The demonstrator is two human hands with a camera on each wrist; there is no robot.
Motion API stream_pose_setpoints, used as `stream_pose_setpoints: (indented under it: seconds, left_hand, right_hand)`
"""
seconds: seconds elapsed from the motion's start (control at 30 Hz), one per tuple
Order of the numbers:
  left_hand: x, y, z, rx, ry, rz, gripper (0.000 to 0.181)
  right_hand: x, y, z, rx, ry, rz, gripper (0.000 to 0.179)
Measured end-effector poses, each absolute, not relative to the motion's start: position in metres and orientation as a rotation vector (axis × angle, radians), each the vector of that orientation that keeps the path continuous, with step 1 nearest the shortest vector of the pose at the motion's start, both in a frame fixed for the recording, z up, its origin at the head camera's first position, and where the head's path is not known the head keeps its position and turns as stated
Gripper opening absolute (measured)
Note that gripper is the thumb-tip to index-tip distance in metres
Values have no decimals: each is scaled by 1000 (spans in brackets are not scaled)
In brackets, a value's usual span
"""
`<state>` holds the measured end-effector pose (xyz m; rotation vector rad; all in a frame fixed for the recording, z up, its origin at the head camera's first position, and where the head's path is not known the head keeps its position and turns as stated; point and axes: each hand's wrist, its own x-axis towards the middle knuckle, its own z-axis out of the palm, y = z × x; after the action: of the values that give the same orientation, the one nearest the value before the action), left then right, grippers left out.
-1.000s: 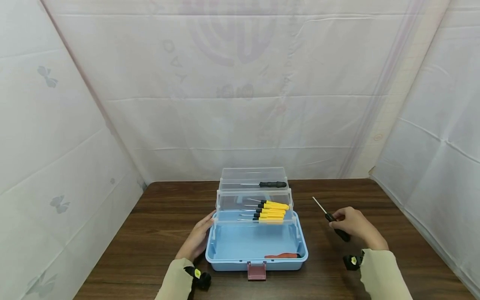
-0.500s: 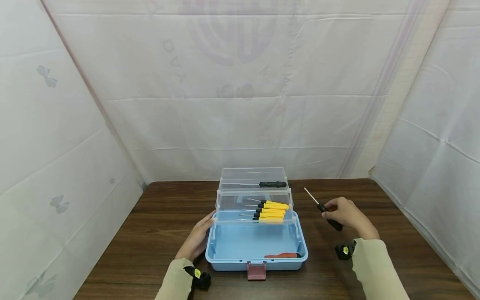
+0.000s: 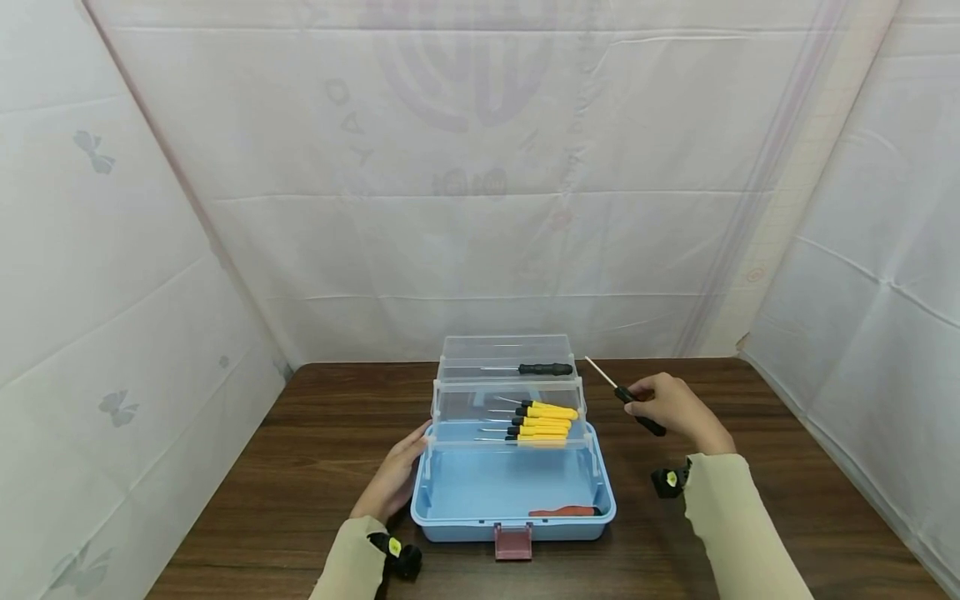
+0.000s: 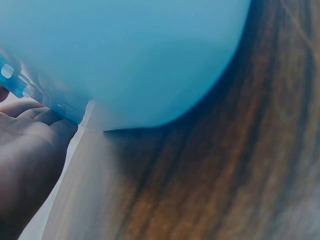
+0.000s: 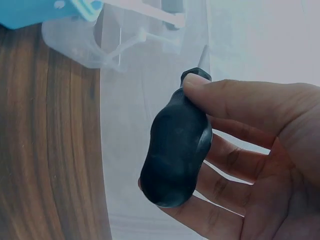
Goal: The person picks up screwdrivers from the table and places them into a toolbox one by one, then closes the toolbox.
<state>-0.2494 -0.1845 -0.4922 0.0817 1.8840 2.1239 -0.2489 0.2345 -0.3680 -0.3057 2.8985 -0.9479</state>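
A black-handled screwdriver is pinched by my right hand in the air right of the toolbox, its pale shaft pointing up and left. In the right wrist view the thumb presses near the collar of the black handle, with the fingers behind it. My left hand rests along the left side of the open blue toolbox, fingers fairly straight. In the left wrist view that palm lies beside the blue wall. On the clear upper tray lies another black screwdriver.
Several yellow-handled screwdrivers lie side by side on the lower clear tray. A red-handled tool lies in the box's front right. The maroon latch hangs down in front. White sheeting walls the brown wooden table.
My right hand has moved left and away from me with the black screwdriver, bringing its tip beside the upper tray. The left hand and toolbox have stayed where they were.
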Motion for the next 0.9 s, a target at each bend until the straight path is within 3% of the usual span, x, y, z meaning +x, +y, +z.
stream_pose_setpoints:
  seconds: [0.9]
  left_hand:
    - [-248,-186,-490,95,1867,2131,54]
  right_hand:
    - [-286,185,-345,-496,2883,-1001,34]
